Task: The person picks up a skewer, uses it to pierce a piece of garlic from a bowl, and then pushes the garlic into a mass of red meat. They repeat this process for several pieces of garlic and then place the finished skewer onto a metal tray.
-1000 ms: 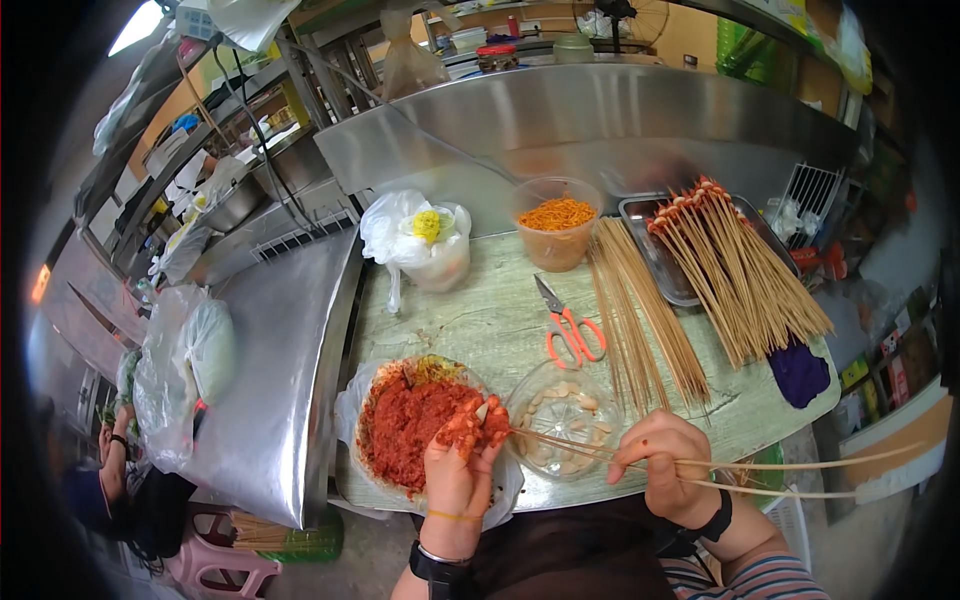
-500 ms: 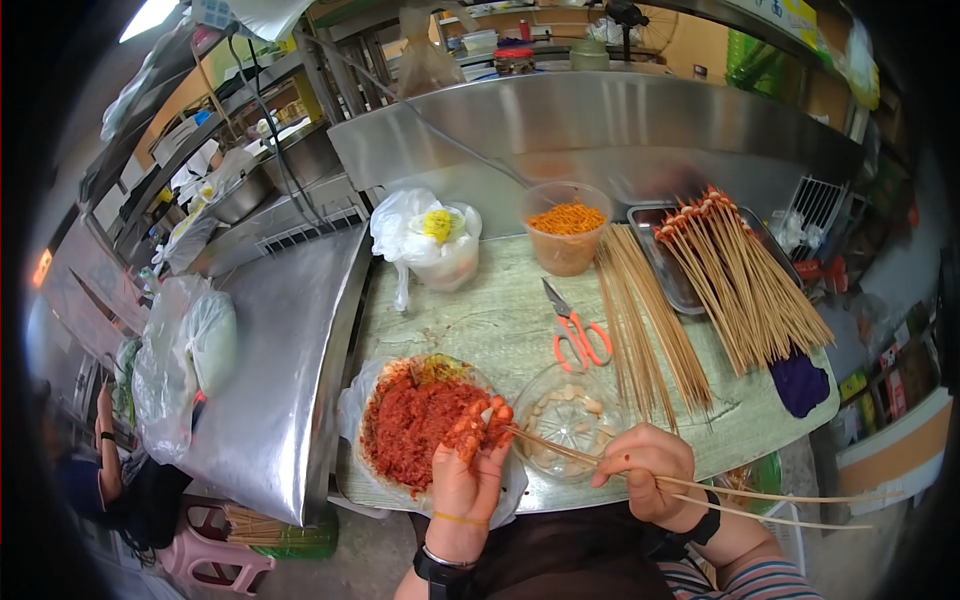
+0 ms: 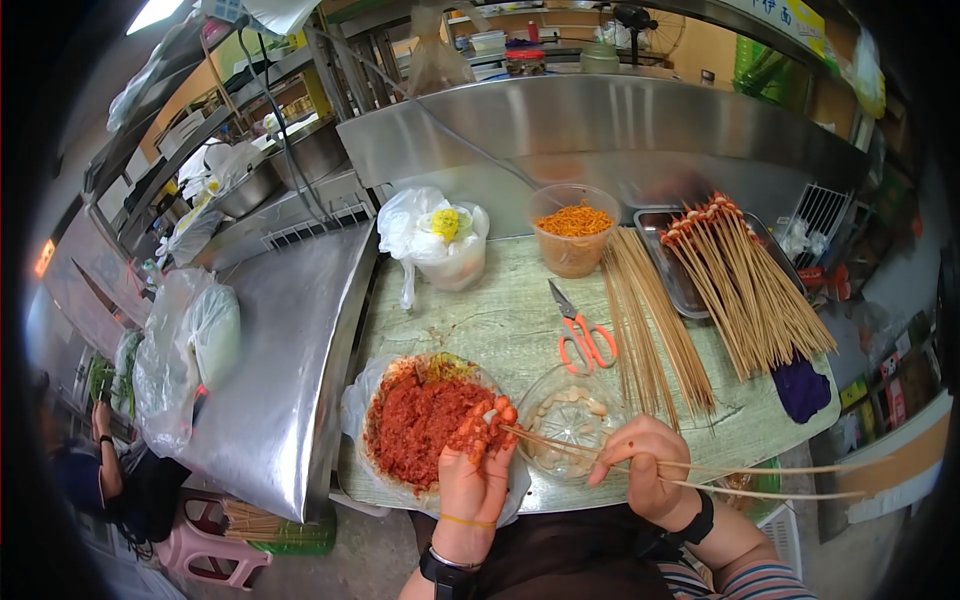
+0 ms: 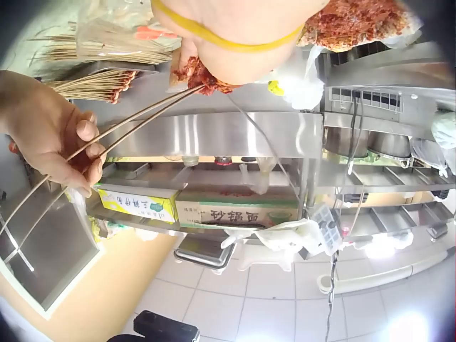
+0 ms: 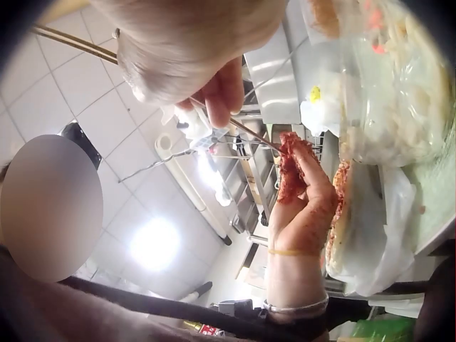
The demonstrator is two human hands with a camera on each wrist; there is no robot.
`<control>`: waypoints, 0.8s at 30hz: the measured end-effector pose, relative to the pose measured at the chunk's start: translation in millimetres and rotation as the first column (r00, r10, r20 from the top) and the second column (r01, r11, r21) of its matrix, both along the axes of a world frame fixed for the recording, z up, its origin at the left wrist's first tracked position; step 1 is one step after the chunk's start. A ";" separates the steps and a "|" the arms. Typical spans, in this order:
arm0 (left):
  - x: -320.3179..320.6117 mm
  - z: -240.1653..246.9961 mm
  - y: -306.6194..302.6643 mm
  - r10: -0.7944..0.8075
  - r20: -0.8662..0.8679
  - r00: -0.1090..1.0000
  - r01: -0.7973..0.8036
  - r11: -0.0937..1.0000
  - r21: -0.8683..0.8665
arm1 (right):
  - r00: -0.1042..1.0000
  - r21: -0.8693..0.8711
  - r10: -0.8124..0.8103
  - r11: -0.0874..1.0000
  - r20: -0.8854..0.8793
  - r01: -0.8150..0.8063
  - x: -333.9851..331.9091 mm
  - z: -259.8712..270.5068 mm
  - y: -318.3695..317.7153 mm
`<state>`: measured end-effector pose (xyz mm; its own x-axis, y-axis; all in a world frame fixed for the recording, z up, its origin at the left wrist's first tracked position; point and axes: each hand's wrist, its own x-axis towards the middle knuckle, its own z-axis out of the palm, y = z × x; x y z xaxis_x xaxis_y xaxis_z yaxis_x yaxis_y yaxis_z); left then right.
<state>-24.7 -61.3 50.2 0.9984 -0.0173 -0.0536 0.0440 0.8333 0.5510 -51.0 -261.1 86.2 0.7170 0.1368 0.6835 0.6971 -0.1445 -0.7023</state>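
In the head view the left hand (image 3: pixel 473 485), its fingertips coated in red paste, pinches a small pale piece (image 3: pixel 489 417) above the right side of a bowl of red minced paste (image 3: pixel 425 425). The right hand (image 3: pixel 650 472) holds two thin wooden skewers (image 3: pixel 770 468) whose tips meet the left fingertips. Beneath the skewers stands a clear bowl (image 3: pixel 571 421) with pale pieces in it. The right wrist view shows the left hand (image 5: pixel 303 214) with red-smeared fingers at the skewer tips; how far the tips enter the piece is hidden.
Orange-handled scissors (image 3: pixel 587 343), loose skewers (image 3: pixel 655 330) and a tub of orange shreds (image 3: pixel 573 232) lie beyond the bowls. Filled skewers (image 3: pixel 750 280) rest on a black tray (image 3: pixel 682 290) at the back right, near a purple cloth (image 3: pixel 801 389). A bagged tub (image 3: pixel 452 262) stands at the back left.
The head view has shifted slightly, moving the scene a little right and down. Both hands keep their hold, and the skewers have changed angle slightly.
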 end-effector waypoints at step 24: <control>2.3 -8.1 5.5 0.102 -0.021 0.995 -0.100 0.991 0.088 | 0.999 -0.069 0.047 0.997 0.010 -0.046 4.5 5.0 12.6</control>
<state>-22.3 -55.8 42.2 0.9931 0.0890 -0.0762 -0.0226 0.7836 0.6209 -46.5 -248.5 91.2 0.7006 0.2167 0.6799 0.7125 -0.1592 -0.6834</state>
